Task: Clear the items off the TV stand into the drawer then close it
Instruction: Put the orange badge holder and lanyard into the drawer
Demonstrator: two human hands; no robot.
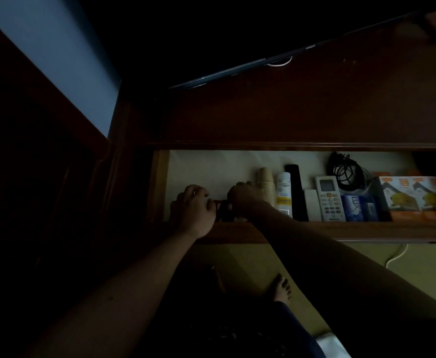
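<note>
The drawer of the dark wooden TV stand is pulled out, its pale floor showing. Both hands are inside its left part. My left hand and my right hand are closed around a small dark and red object, mostly hidden between them near the drawer's front wall. To the right lie stacked paper cups, a white spray can, a black remote, a white remote, a coiled black cable, a blue box and orange boxes.
The TV's lower edge runs diagonally above the stand's top. A dark cabinet stands at the left. My bare foot is on the yellowish floor below the drawer, and a white cord trails on the floor at the right.
</note>
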